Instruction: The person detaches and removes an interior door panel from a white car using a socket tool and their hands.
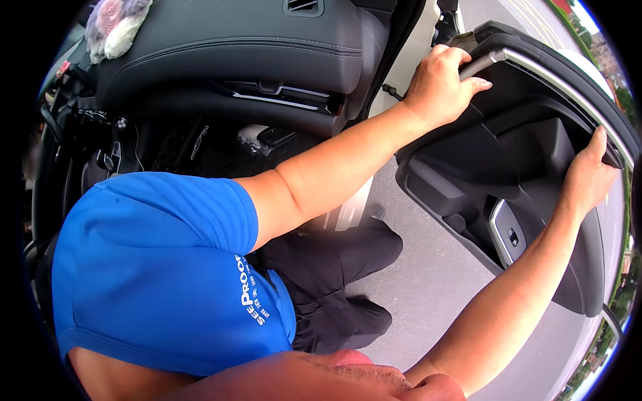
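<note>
A long silver trim strip (pixel 558 83) runs along the upper edge of an open car door (pixel 461 160). At its far end, my left hand (pixel 441 87) is closed on the strip, thumb and forefinger on either side of it. Farther along, near the right rim of the view, my right hand (pixel 590 174) grips the same strip with the thumb on top. Its other fingers are mostly hidden behind the door edge. The door's inner panel is black, with a silver window switch plate (pixel 509 232) on it.
A black dashboard (pixel 267 47) with an open glove box slot lies to the left, a fluffy pink-and-grey thing (pixel 117 27) on top. The white door sill (pixel 351 207) and grey pavement (pixel 428 267) show beside my black-trousered legs (pixel 334 274).
</note>
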Motion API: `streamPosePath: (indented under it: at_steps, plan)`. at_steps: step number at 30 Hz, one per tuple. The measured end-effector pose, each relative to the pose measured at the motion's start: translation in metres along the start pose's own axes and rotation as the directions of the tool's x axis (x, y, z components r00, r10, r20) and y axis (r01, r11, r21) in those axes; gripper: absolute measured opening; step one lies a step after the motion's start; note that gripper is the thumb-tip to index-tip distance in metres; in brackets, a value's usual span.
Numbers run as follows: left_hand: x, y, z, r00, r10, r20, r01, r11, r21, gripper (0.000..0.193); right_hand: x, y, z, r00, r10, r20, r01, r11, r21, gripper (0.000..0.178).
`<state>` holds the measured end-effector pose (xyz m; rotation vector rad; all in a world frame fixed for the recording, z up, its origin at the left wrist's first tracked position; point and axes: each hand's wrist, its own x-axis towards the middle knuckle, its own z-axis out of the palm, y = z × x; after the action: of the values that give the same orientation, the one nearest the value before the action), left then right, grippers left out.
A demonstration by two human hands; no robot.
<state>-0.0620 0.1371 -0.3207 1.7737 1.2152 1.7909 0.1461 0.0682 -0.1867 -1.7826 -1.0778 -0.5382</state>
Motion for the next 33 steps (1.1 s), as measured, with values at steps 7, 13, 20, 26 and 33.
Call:
streamPosePath:
  at_steps: [7,13,20,26,33]
  plan:
    - [0.037,0.029,0.011,0.975,-0.138,0.173,0.138,0.99,0.012,0.109,-0.015,-0.005,0.003,0.989,0.068,-0.131,-0.073,0.997,-0.033,0.061]
    - [0.06,0.02,0.006,0.893,-0.172,0.415,0.282,0.934,-0.219,0.114,-0.029,-0.003,0.001,0.959,-0.158,-0.234,0.204,0.96,0.189,0.071]
    - [0.071,0.021,0.007,0.921,-0.094,0.379,0.148,0.982,-0.116,0.11,-0.023,-0.002,0.002,0.93,-0.112,-0.35,0.148,0.986,0.078,0.092]
    - [0.072,0.025,0.004,0.924,-0.129,0.361,0.15,0.988,-0.032,0.108,-0.014,0.01,0.017,0.916,-0.129,-0.38,0.117,0.992,-0.055,0.09]
    - [0.055,0.079,-0.021,0.954,0.047,0.296,-0.112,0.972,0.206,0.073,-0.025,0.002,0.006,0.96,-0.03,-0.28,0.06,0.993,0.099,0.086]
